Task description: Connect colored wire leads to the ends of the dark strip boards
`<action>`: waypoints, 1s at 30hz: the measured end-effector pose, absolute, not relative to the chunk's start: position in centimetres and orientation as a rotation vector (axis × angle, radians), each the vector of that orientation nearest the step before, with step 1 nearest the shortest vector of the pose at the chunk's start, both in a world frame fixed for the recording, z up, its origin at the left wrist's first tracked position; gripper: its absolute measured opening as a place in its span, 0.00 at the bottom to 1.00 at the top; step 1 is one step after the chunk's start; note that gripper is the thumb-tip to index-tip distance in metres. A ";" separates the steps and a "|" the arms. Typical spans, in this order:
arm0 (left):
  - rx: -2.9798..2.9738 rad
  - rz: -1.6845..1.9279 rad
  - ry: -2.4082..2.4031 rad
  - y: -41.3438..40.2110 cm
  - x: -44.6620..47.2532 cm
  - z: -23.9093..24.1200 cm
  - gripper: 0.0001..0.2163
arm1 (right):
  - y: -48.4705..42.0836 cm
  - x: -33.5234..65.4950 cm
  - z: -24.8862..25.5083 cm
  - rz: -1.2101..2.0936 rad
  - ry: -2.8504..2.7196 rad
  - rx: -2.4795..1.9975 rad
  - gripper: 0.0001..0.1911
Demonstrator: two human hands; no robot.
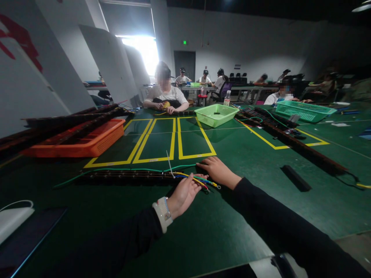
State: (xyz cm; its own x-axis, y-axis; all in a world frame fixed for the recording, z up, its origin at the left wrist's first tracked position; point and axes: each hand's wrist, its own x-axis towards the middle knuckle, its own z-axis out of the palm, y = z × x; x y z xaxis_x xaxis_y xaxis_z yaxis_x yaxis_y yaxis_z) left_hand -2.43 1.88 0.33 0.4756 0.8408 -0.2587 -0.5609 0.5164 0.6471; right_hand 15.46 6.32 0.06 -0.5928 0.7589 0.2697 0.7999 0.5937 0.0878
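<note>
My left hand point(183, 196), palm up with a watch on its wrist, has its thumb and fingers closed around a bundle of wires point(199, 179) in yellow, blue and green. Metal ring terminals tip the bundle's right end. My right hand point(222, 172) is just beyond it, fingertips pinched at the right end of a long green wire point(136, 169). That wire runs left along a long dark strip point(121, 177) lying on the table, from which the bundle comes out. A white cable tie point(169, 161) sticks up near the wires, left of my hands.
Yellow tape frames point(155, 159) mark the green table point(246, 224). An orange basket point(107, 139) bears long dark strips at the left. A light green basket point(216, 116) and a teal basket point(305, 111) stand farther back. A black bar point(295, 178) lies right. Across sits a person point(165, 92).
</note>
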 end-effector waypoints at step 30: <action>0.598 0.897 0.600 1.8 -2.4 -0.1 0.07 | 3.3 14.9 3.3 -0.015 -2.604 -1.117 0.18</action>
